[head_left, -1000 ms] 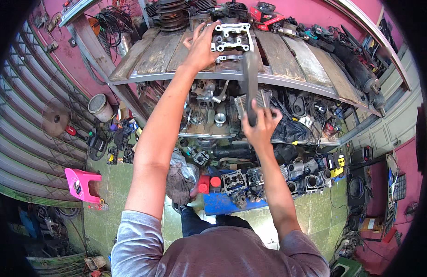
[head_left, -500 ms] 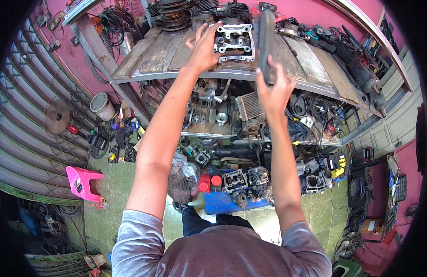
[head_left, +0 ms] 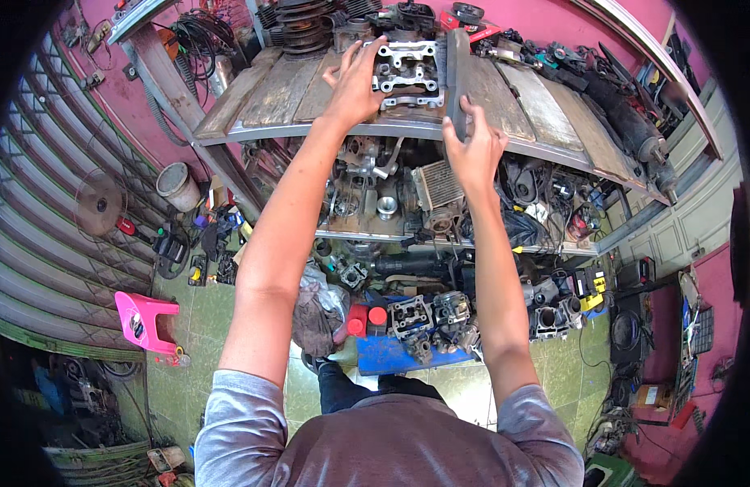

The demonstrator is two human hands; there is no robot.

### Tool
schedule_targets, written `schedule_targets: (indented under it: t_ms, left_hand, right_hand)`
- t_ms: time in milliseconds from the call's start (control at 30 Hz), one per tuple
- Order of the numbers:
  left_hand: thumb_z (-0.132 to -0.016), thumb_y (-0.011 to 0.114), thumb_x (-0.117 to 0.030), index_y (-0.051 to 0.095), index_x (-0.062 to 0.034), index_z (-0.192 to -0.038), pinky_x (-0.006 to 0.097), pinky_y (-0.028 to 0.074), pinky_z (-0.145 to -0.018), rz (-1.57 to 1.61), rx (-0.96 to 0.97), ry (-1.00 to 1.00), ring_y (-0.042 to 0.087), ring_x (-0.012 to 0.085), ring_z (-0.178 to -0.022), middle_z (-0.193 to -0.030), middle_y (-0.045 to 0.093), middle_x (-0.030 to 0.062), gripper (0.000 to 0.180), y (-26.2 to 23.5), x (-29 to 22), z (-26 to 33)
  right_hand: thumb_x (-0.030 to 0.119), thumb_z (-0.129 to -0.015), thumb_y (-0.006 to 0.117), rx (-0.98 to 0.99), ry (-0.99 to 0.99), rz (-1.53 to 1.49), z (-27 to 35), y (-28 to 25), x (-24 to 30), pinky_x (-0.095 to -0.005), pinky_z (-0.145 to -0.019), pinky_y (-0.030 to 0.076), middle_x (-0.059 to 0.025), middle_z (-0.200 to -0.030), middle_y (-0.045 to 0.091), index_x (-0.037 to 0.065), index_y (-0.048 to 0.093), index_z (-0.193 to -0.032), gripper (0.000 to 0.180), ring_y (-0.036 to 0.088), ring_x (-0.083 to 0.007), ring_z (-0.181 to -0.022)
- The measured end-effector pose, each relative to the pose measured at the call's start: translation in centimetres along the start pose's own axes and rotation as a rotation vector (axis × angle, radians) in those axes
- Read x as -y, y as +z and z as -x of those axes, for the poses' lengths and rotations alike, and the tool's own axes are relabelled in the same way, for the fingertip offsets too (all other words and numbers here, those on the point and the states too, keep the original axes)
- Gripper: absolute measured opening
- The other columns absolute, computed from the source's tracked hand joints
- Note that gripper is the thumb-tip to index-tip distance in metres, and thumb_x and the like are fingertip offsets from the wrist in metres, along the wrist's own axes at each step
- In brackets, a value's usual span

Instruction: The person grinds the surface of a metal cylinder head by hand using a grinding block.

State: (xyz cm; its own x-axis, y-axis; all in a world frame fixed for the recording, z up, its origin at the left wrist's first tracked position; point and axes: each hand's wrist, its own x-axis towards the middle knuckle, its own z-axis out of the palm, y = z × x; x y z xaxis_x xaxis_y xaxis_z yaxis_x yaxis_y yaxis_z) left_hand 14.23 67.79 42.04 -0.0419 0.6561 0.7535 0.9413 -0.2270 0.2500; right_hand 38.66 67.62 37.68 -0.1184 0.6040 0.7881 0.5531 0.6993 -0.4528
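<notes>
Left hand (head_left: 354,85) lies flat, fingers spread, on the cylinder head (head_left: 407,73) atop the wooden bench (head_left: 294,89); right hand (head_left: 474,150) grips a dark bar (head_left: 456,77) beside it.

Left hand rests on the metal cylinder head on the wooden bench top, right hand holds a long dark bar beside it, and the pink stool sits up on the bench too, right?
Not quite: the head view shows the pink stool on the floor, lower left, not on the wooden bench. The left hand on the cylinder head and the right hand holding the dark bar are correct.
</notes>
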Motion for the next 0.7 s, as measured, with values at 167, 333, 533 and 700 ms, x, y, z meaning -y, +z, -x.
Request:
schedule_targets:
  t_ms: [167, 333, 533, 700]
  left_hand:
    - [-0.070, 0.086, -0.010, 0.035, -0.0234, -0.155, 0.063, 0.022, -0.107, 0.010, -0.024, -0.012, 0.030, 0.0307, -0.150, -0.153, 0.048, 0.0044, 0.101, -0.1, 0.7, 0.0]
    - [-0.070, 0.086, -0.010, 0.035, -0.0229, -0.154, 0.065, 0.020, -0.106, 0.044, -0.009, -0.017, 0.029, 0.0316, -0.150, -0.155, 0.047, 0.0044, 0.099, 0.3, 0.6, -0.1]
    - [-0.069, 0.084, -0.007, 0.035, -0.0224, -0.154, 0.062, 0.022, -0.106, 0.021, -0.003, -0.006, 0.030, 0.0320, -0.150, -0.154, 0.047, 0.0015, 0.100, -0.3, 0.0, 0.1]
    - [-0.066, 0.090, -0.012, 0.036, -0.0271, -0.155, 0.058, 0.021, -0.108, -0.030, 0.003, -0.005, 0.032, 0.0302, -0.149, -0.152, 0.048, 0.0063, 0.106, -0.5, 0.5, 0.0]
  right_hand:
    - [0.027, -0.085, 0.075, 0.006, -0.028, 0.044, 5.8, 1.4, -1.4, -0.0456, -0.100, 0.035, -0.0111, -0.108, 0.075, 0.011, 0.064, -0.124, 0.044, 0.069, -0.0290, -0.099]
    - [0.021, -0.083, 0.077, -0.005, -0.018, 0.041, 5.8, -0.7, -0.9, -0.0412, -0.100, 0.034, -0.0076, -0.082, 0.069, 0.007, 0.066, -0.125, 0.046, 0.064, -0.0234, -0.082]
    - [0.022, -0.083, 0.078, -0.055, -0.312, 0.172, 2.4, 0.0, 3.3, -0.0471, -0.100, 0.034, -0.0075, -0.096, 0.072, 0.010, 0.064, -0.130, 0.050, 0.068, -0.0238, -0.091]
    - [0.021, -0.076, 0.083, 0.031, -0.254, 0.091, 9.4, 1.6, 1.8, -0.0478, -0.099, 0.035, -0.0060, -0.093, 0.071, 0.011, 0.066, -0.128, 0.056, 0.066, -0.0210, -0.090]
